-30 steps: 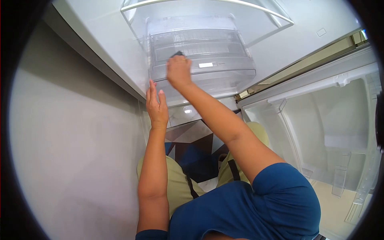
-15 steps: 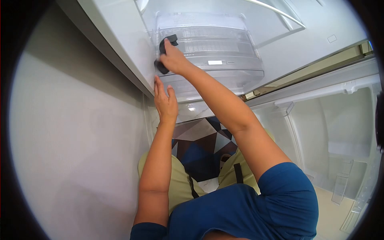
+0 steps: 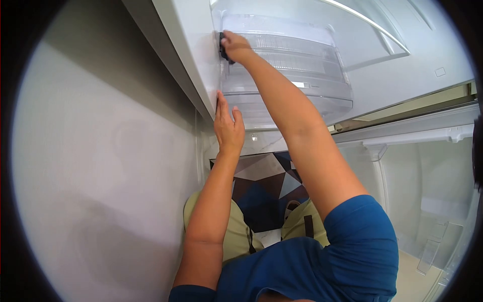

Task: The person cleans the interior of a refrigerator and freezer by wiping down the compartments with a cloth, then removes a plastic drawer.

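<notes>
My right hand (image 3: 236, 46) is closed round a dark cloth-like item (image 3: 223, 49) and presses it to the inner left wall of a white fridge (image 3: 196, 48), beside the clear drawers. Fingers stretched out and thumb apart, my left hand (image 3: 229, 130) rests against the fridge's left front edge, below the right hand, holding nothing. The clear plastic drawer (image 3: 322, 93) with a pale label spans the fridge's lower compartment. My right forearm passes in front of part of it.
An open fridge door (image 3: 402, 166) with clear shelf brackets stands on the right. A pale grey wall (image 3: 110, 166) rises on the left. A white rail (image 3: 372, 22) crosses above the drawers. Below lies a patterned mat (image 3: 259, 196) between my knees.
My right hand has moved the dark item up and left, from the drawer front to the side wall. The left hand stays at the fridge's edge. The view has shifted left.
</notes>
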The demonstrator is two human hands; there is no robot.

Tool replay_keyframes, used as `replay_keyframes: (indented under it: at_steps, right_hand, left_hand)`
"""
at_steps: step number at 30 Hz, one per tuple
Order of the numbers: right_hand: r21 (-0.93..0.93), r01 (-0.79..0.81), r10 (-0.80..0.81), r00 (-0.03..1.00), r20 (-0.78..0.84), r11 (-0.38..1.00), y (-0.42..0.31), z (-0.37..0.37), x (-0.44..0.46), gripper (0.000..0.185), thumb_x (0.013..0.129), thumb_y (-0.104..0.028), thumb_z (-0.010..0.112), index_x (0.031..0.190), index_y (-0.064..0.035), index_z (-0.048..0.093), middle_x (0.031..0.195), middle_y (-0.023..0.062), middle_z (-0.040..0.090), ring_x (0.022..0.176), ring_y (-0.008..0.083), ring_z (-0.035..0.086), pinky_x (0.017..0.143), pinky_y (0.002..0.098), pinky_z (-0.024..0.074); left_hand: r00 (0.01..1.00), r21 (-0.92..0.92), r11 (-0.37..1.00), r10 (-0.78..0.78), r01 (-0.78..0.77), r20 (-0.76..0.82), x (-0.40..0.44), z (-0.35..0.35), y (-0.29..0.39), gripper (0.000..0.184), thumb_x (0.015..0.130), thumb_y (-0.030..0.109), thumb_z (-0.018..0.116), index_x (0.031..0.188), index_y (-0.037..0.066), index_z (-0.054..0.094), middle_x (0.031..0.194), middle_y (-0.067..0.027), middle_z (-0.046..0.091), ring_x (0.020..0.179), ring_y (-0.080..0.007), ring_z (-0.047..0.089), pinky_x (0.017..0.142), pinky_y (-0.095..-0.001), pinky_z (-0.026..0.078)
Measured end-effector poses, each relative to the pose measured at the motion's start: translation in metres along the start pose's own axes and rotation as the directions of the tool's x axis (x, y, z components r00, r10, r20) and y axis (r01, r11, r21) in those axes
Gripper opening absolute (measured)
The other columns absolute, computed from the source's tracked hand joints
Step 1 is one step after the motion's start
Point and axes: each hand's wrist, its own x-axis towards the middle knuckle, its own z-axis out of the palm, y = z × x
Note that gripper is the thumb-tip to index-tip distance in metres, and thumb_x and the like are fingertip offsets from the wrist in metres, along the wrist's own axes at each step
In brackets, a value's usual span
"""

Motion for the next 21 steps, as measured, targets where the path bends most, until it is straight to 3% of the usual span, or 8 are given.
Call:
replay_keyframes:
  at_steps: [2, 3, 6, 10, 12, 13, 18, 21]
  right_hand:
    - [-0.473, 0.244, -0.255, 0.966, 0.043, 0.847, 0.004, 0.02, -0.022, 0.056, 0.082, -0.014, 0.047, 0.134, 0.0029, 0.034, 0.139, 0.0179, 0.037, 0.13, 0.0291, 0.035, 0.105, 0.0527, 0.023]
    - [-0.559, 0.25, -0.302, 0.953, 0.001, 0.79, 0.006, 0.026, -0.035, 0.053, 0.081, -0.015, 0.049, 0.129, 0.0043, 0.037, 0.136, 0.0196, 0.04, 0.127, 0.0303, 0.038, 0.106, 0.053, 0.0223]
    - [-0.656, 0.331, -0.494, 0.867, -0.073, 0.678, 0.007, 0.034, -0.082, 0.045, 0.079, -0.019, 0.053, 0.118, 0.0031, 0.045, 0.124, 0.0205, 0.048, 0.119, 0.032, 0.044, 0.101, 0.0527, 0.027]
    - [-0.745, 0.189, -0.355, 0.932, -0.068, 0.639, -0.021, 0.029, -0.122, 0.034, 0.076, -0.019, 0.058, 0.104, -0.0004, 0.052, 0.109, 0.0179, 0.056, 0.109, 0.0309, 0.05, 0.093, 0.0476, 0.0347]
    - [-0.58, 0.262, -0.323, 0.946, -0.002, 0.771, -0.021, 0.022, -0.129, 0.029, 0.073, -0.016, 0.06, 0.098, -0.0021, 0.055, 0.102, 0.0157, 0.058, 0.102, 0.0298, 0.052, 0.085, 0.0417, 0.0381]
    - [-0.565, 0.314, -0.42, 0.905, -0.064, 0.763, -0.009, 0.018, -0.133, 0.019, 0.07, -0.008, 0.057, 0.088, -0.0028, 0.058, 0.093, 0.0166, 0.06, 0.094, 0.0311, 0.055, 0.08, 0.0408, 0.0415]
    - [-0.563, 0.252, -0.436, 0.873, -0.217, 0.787, 0.051, -0.08, -0.153, 0.011, 0.069, -0.003, 0.05, 0.073, -0.0023, 0.061, 0.077, 0.0165, 0.061, 0.08, 0.0356, 0.057, 0.071, 0.0457, 0.0441]
    - [-0.681, 0.083, -0.397, 0.86, -0.32, 0.728, 0.095, -0.147, -0.18, 0.014, 0.071, -0.008, 0.05, 0.079, -0.0019, 0.061, 0.083, 0.0156, 0.061, 0.084, 0.0355, 0.057, 0.078, 0.0484, 0.0407]
  left_hand:
    - [1.0, -0.022, 1.0, -0.017, 0.017, 0.005, 0.0, 0.001, -0.001, 0.056, 0.086, 0.007, 0.044, 0.137, -0.007, 0.026, 0.138, -0.0275, 0.035, 0.128, -0.038, 0.035, 0.105, -0.0383, 0.031]
    - [1.0, -0.039, 0.999, -0.024, 0.025, 0.009, 0.001, 0.001, -0.001, 0.056, 0.086, 0.006, 0.044, 0.137, -0.007, 0.026, 0.138, -0.0275, 0.035, 0.128, -0.038, 0.035, 0.105, -0.0384, 0.03]
    - [1.0, -0.023, 1.0, 0.006, -0.006, -0.016, 0.002, 0.002, -0.002, 0.054, 0.087, 0.008, 0.043, 0.137, -0.006, 0.028, 0.137, -0.0275, 0.037, 0.128, -0.0373, 0.037, 0.104, -0.0378, 0.031]
    - [0.995, -0.081, 0.993, -0.083, 0.087, 0.046, 0.0, 0.003, -0.002, 0.055, 0.086, 0.007, 0.043, 0.138, -0.006, 0.028, 0.136, -0.0274, 0.037, 0.127, -0.0376, 0.038, 0.104, -0.0376, 0.032]
    - [1.0, -0.032, 0.999, 0.0, 0.0, -0.008, 0.0, 0.003, -0.005, 0.056, 0.086, 0.006, 0.043, 0.138, -0.005, 0.027, 0.137, -0.0266, 0.038, 0.127, -0.0373, 0.038, 0.104, -0.0374, 0.032]
    - [1.0, -0.025, 1.0, 0.0, 0.0, -0.003, 0.0, 0.003, -0.007, 0.058, 0.086, 0.006, 0.044, 0.139, -0.004, 0.025, 0.138, -0.0257, 0.037, 0.128, -0.0365, 0.037, 0.105, -0.0373, 0.031]
    - [1.0, 0.014, 1.0, 0.011, -0.011, 0.017, -0.001, 0.002, 0.001, 0.06, 0.085, 0.005, 0.045, 0.14, -0.004, 0.023, 0.139, -0.027, 0.033, 0.128, -0.0388, 0.035, 0.106, -0.0385, 0.03]
    - [1.0, 0.012, 1.0, -0.004, 0.004, 0.021, -0.001, 0.003, 0.002, 0.061, 0.085, 0.006, 0.045, 0.14, -0.003, 0.023, 0.14, -0.0267, 0.032, 0.129, -0.0384, 0.034, 0.106, -0.0383, 0.029]
